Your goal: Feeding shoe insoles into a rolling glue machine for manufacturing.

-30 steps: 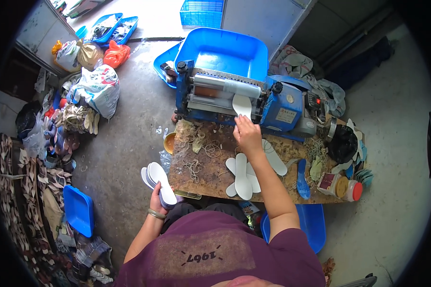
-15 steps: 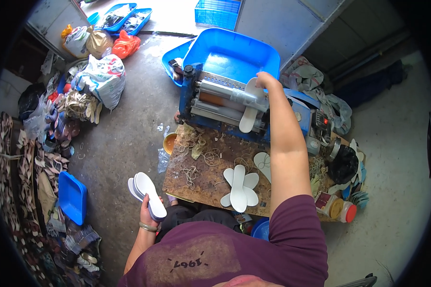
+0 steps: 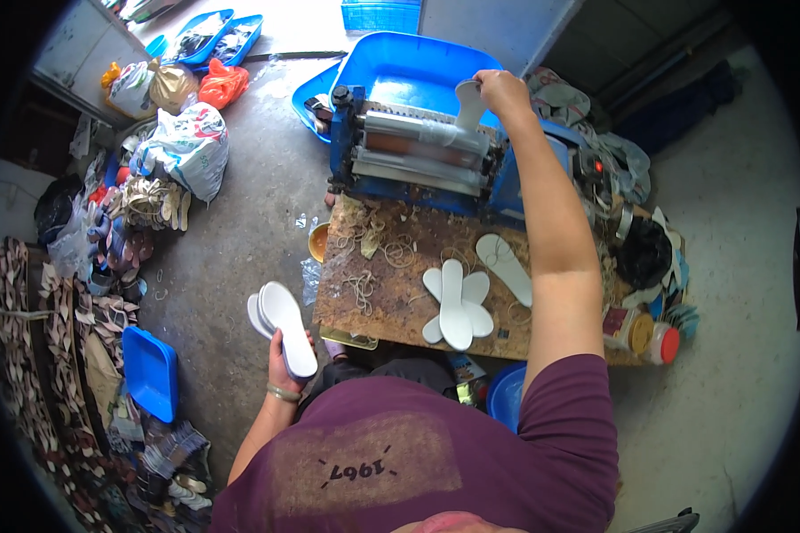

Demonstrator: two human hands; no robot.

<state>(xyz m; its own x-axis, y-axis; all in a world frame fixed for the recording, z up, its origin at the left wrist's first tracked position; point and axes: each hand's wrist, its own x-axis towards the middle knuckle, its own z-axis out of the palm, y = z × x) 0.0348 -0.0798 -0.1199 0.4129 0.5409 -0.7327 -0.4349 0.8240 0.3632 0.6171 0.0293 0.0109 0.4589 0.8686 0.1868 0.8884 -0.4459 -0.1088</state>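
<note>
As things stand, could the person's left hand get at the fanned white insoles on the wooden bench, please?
Probably not at once: the left hand already grips a stack of insoles beside the bench; the way to the fanned insoles looks open.

A maroon short-sleeved shirt (image 3: 436,453) with dark print at six o'clock; a thin bracelet (image 3: 284,392) rings the left wrist at seven.

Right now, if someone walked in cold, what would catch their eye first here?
Probably the blue roller machine at the far edge of the worn wooden bench, with the right hand holding a white insole at its top. Next, the fan of white insoles lying on the bench, and the left hand gripping a stack of insoles beside it over the concrete floor.
</note>
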